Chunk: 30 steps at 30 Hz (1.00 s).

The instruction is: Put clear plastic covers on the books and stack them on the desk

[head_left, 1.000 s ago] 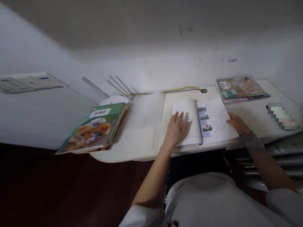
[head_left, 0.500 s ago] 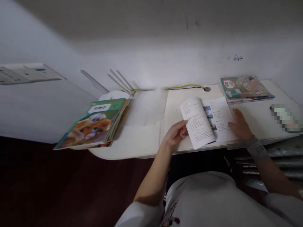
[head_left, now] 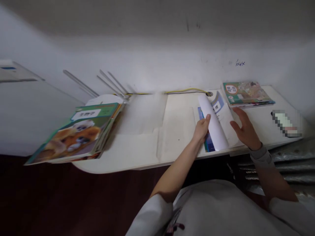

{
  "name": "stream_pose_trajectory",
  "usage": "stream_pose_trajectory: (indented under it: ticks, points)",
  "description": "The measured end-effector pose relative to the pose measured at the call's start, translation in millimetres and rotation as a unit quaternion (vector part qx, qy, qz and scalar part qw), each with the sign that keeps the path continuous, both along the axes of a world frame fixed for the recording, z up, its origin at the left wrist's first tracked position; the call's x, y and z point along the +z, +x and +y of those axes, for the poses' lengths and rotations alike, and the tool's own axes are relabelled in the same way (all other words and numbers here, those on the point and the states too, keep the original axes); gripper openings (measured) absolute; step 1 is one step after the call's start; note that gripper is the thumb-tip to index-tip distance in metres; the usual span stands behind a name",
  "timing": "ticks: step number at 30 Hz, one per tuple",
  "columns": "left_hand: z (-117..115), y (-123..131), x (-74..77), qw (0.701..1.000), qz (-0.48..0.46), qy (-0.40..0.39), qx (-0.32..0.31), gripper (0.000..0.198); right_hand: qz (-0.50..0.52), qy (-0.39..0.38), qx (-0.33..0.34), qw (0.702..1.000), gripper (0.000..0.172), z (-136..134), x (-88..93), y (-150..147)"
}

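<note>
A paperback textbook (head_left: 214, 126) lies on the white desk in front of me. One white leaf curls up in its middle, and a title page with a blue-grey arc shows under it on the right. At the left, a strip of blue cover sticks out. My left hand (head_left: 202, 129) grips the curled leaf at the book's left side, thumb on top. Just right of the book is my right hand (head_left: 246, 129), thumb and fingers apart, holding nothing; whether it touches the page edge I cannot tell.
A stack of textbooks (head_left: 83, 131) overhangs the desk's left end, near a router's grey antennas (head_left: 113, 83). Another book stack (head_left: 247, 93) sits at the back right, with a pixelated phone-like object (head_left: 286, 124) nearby. A yellow cable (head_left: 184, 90) runs along the wall into a desk hole.
The leaves in my left hand have swung rightward, uncovering the title page in place of the printed page with pictures. My right hand has lifted and spread its fingers. The view has shifted right.
</note>
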State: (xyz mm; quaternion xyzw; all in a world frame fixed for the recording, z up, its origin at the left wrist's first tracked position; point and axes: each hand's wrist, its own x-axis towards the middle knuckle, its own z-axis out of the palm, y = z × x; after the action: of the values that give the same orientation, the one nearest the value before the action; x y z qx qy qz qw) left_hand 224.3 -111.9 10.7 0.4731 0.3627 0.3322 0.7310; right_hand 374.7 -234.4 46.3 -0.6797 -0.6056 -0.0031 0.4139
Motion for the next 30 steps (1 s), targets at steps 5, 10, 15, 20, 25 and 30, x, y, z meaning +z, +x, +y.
stream_pose_trajectory:
  ticks: [5,10,15,20,25,30]
  points:
    - [42,-84,0.5,0.987,0.135,0.082,0.011,0.042,-0.114,-0.023,-0.03,0.993,0.059,-8,1.2,9]
    - [61,-144,-4.5,0.959,0.252,0.105,0.075,0.032,-0.202,-0.14,0.16,0.956,0.06,29,-11.5,-15]
    - [43,-129,-17.2,0.947,0.282,0.155,-0.009,0.045,-0.255,-0.189,0.238,0.918,0.069,87,-8.4,-54]
    - [29,-127,-26.3,0.847,0.398,0.346,0.06,0.041,-0.275,-0.271,0.231,0.893,0.069,120,-12.2,-68]
    - [24,-150,-44.1,0.771,0.448,0.448,0.06,0.047,-0.282,-0.282,0.233,0.887,0.065,125,-29.4,-67]
    - [24,-162,-54.1,0.762,0.481,0.433,0.03,0.053,-0.276,-0.263,0.213,0.9,0.064,123,-41.5,-56]
